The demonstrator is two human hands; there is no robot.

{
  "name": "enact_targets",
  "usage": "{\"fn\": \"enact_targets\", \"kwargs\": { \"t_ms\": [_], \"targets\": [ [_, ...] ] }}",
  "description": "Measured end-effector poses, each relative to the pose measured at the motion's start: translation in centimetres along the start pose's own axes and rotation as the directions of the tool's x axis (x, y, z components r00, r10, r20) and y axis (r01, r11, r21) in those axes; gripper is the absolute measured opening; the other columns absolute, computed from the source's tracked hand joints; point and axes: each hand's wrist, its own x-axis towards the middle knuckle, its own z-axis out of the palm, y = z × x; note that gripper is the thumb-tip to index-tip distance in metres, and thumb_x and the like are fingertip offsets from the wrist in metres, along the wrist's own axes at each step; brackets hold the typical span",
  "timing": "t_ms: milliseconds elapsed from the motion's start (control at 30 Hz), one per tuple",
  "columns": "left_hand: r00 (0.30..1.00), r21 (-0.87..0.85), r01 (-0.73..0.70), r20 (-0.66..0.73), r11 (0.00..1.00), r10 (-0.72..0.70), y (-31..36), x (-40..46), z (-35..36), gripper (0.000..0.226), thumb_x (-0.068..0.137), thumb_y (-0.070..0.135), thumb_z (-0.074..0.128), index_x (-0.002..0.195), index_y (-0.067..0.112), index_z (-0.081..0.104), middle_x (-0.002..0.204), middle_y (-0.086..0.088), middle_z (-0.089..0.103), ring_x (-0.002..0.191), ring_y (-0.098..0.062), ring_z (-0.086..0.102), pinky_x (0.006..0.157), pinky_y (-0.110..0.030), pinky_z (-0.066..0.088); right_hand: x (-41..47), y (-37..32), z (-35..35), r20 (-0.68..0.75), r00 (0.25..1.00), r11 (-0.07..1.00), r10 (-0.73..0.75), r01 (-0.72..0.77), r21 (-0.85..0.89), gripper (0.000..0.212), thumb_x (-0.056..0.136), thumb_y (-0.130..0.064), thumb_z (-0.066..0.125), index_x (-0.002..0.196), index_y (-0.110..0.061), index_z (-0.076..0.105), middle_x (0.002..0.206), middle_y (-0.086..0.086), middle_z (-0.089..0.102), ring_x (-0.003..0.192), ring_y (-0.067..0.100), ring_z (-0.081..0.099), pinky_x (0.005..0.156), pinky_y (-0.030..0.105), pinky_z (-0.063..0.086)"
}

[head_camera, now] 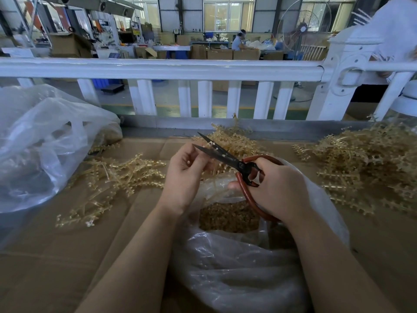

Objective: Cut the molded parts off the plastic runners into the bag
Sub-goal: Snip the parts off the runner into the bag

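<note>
The right hand (279, 188) grips the red looped handles of black-bladed scissors (223, 155), blades parted. The left hand (185, 175) pinches a thin amber plastic runner (208, 145) between the blades. Directly below, a crinkled clear bag (237, 272) holds small amber parts (228, 219). Branched runners (370, 163) lie heaped on the cardboard surface (56, 256).
</note>
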Motion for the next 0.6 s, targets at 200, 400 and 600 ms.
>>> {"fn": "enact_targets", "kwargs": {
  "t_ms": [200,400,600],
  "targets": [
    [0.998,-0.057,0.049,0.041,0.997,-0.047,0.16,-0.01,0.12,0.011,0.093,0.013,0.058,0.093,0.015,0.069,0.078,0.005,0.070,0.074,-0.007,0.063,0.069,-0.017,0.050,0.06,-0.18,0.02,0.008,1.000,1.000,0.026,-0.026,0.001,0.065,0.073,-0.096,0.037,0.081,-0.035,0.058,0.063,-0.030,0.039,0.058,-0.015,0.039,0.056,0.005,0.022],
    [0.995,-0.079,0.022,0.096,0.997,-0.014,0.43,-0.22,0.01,0.020,0.095,0.001,0.058,0.084,0.015,0.066,0.075,0.002,0.066,0.072,-0.010,0.059,0.071,-0.019,0.048,0.08,-0.12,-0.06,0.030,0.999,1.000,0.022,-0.023,0.013,0.056,0.076,-0.084,0.054,0.086,-0.030,0.065,0.068,-0.026,0.047,0.056,-0.008,0.042,0.056,0.004,0.024],
    [0.994,-0.081,0.034,0.105,0.996,-0.025,0.46,-0.29,0.38,0.017,0.095,-0.002,0.057,0.087,0.010,0.065,0.069,0.013,0.065,0.068,0.001,0.058,0.068,-0.012,0.046,0.07,-0.34,-0.10,0.026,1.000,1.000,0.004,-0.005,0.030,0.056,0.077,-0.084,0.054,0.089,-0.031,0.065,0.071,-0.023,0.054,0.062,-0.001,0.049,0.057,0.004,0.027]
  ]
}}
